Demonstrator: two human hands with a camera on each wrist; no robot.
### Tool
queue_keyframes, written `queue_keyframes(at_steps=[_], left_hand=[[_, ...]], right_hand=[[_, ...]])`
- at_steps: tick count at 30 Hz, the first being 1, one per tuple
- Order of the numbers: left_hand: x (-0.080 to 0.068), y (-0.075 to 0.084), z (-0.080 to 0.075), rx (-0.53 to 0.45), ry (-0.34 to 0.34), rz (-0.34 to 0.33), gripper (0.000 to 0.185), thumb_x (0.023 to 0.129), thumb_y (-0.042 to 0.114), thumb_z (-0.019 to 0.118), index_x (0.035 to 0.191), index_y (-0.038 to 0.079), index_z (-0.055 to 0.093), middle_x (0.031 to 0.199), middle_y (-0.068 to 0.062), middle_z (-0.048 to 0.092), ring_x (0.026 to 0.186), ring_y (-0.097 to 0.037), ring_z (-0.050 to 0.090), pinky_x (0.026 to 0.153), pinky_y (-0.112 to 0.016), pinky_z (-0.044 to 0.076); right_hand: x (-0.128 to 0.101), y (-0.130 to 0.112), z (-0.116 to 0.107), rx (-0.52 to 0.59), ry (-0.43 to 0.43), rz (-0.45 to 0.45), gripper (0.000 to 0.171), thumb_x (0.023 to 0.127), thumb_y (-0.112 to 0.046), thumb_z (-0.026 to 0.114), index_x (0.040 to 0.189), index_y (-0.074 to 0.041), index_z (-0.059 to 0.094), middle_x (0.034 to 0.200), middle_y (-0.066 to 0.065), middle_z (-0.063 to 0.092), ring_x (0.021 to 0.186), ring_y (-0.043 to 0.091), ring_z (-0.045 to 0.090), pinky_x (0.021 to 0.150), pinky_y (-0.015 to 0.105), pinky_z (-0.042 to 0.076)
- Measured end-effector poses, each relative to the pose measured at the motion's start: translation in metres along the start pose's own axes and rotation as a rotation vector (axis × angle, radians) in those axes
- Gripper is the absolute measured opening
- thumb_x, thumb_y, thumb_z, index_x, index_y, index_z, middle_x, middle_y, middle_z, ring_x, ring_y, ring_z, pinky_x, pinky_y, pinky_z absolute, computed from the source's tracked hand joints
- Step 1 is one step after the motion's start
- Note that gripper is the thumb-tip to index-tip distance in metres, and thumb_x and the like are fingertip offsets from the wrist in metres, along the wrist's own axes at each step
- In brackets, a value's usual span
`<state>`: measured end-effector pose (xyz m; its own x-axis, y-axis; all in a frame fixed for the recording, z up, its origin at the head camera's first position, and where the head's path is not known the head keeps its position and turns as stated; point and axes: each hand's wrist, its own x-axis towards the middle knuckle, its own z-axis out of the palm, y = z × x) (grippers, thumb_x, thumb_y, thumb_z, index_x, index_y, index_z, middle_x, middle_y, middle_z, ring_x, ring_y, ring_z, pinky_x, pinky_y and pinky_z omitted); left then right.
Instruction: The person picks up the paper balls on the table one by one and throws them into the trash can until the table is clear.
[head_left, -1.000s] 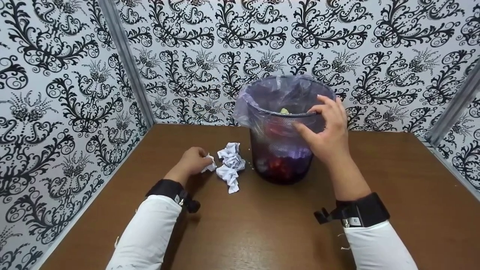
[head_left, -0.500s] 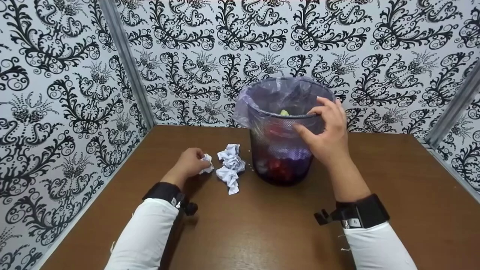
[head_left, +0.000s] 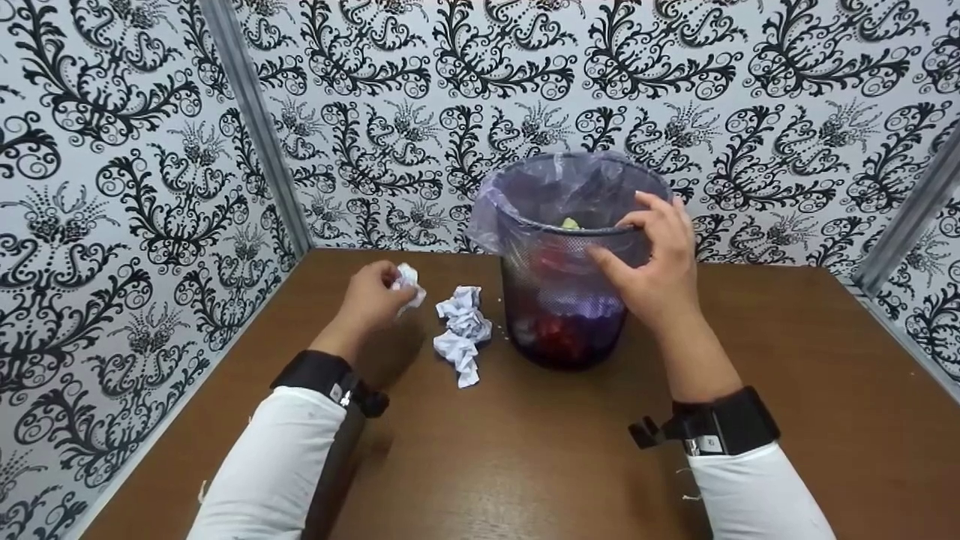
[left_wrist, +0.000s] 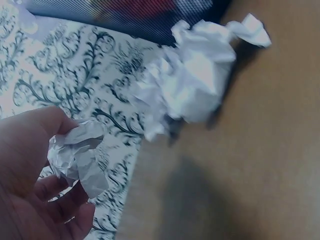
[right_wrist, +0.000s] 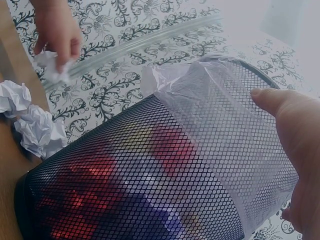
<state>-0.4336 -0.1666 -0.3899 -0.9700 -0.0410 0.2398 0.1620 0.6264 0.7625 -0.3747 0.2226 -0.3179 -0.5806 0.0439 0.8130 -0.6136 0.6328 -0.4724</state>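
My left hand (head_left: 367, 300) pinches a crumpled ball of white paper (head_left: 409, 288) between thumb and fingers, held above the table at left. In the left wrist view the paper (left_wrist: 79, 155) sticks out past the curled fingers. Right of it, more crumpled paper (head_left: 465, 330) lies in a small pile on the table. My right hand (head_left: 664, 262) grips the near rim of a black mesh waste bin (head_left: 559, 300), thumb outside and fingers over the edge. A clear purplish bag (head_left: 492, 217) lines the bin and hangs over its rim. Red and purple contents show through the mesh.
The bin stands upright on a brown wooden table (head_left: 480, 457). White walls (head_left: 420, 165) with black scroll patterns enclose the back and sides. Tiny white scraps lie between the paper pile and the bin. Something yellow-green (head_left: 570, 223) shows inside the bin.
My left hand has drawn slightly left, then risen off the table with the paper ball, away from the pile. The right hand keeps its place on the bin's rim.
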Motion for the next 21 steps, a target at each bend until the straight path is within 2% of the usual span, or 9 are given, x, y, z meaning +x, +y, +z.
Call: queue_keyframes(at_steps=[4,9,13,16,21], left_hand=[[0.005,0.023,-0.008,-0.045,0.016,0.018,0.025,0.084,0.022,0.072,0.101,0.008,0.060,0.104,-0.008,0.061,0.093,-0.023,0.060,0.077,-0.032,0.055],[0.012,0.053,-0.014,-0.027,0.083,0.081,0.026,0.085,0.025,0.071,0.101,0.008,0.060,0.108,-0.009,0.061,0.093,-0.024,0.056,0.075,-0.033,0.052],[0.015,0.077,-0.018,-0.073,0.107,0.105,0.025,0.084,0.025,0.073,0.100,0.011,0.060,0.112,-0.006,0.059,0.092,-0.021,0.057,0.073,-0.031,0.053],[0.017,0.096,-0.021,-0.128,0.146,0.148,0.025,0.083,0.024,0.074,0.099,0.011,0.060,0.110,-0.005,0.057,0.089,-0.019,0.060,0.070,-0.026,0.056],[0.017,0.133,-0.025,-0.193,0.247,0.262,0.029,0.081,0.023,0.076,0.100,0.009,0.059,0.105,-0.004,0.056,0.086,-0.017,0.061,0.066,-0.023,0.056]], right_hand=[[0.001,0.001,0.000,0.007,0.023,-0.059,0.040,0.070,-0.038,0.084,0.092,-0.012,0.063,0.134,0.003,0.057,0.135,0.024,0.041,0.120,0.036,0.006],[0.000,0.003,0.001,-0.008,0.021,-0.048,0.041,0.072,-0.041,0.083,0.092,-0.012,0.062,0.135,0.003,0.056,0.137,0.027,0.039,0.120,0.037,0.006],[-0.001,0.003,0.001,-0.012,0.008,-0.025,0.043,0.072,-0.044,0.082,0.094,-0.014,0.062,0.138,0.005,0.054,0.139,0.031,0.033,0.120,0.040,0.006],[-0.001,0.003,0.001,-0.013,0.005,-0.019,0.043,0.072,-0.045,0.082,0.094,-0.015,0.062,0.138,0.004,0.053,0.140,0.031,0.032,0.120,0.040,0.006],[0.000,0.003,0.001,-0.016,0.004,-0.021,0.042,0.072,-0.046,0.082,0.094,-0.016,0.062,0.138,0.002,0.054,0.139,0.029,0.034,0.120,0.039,0.005]])
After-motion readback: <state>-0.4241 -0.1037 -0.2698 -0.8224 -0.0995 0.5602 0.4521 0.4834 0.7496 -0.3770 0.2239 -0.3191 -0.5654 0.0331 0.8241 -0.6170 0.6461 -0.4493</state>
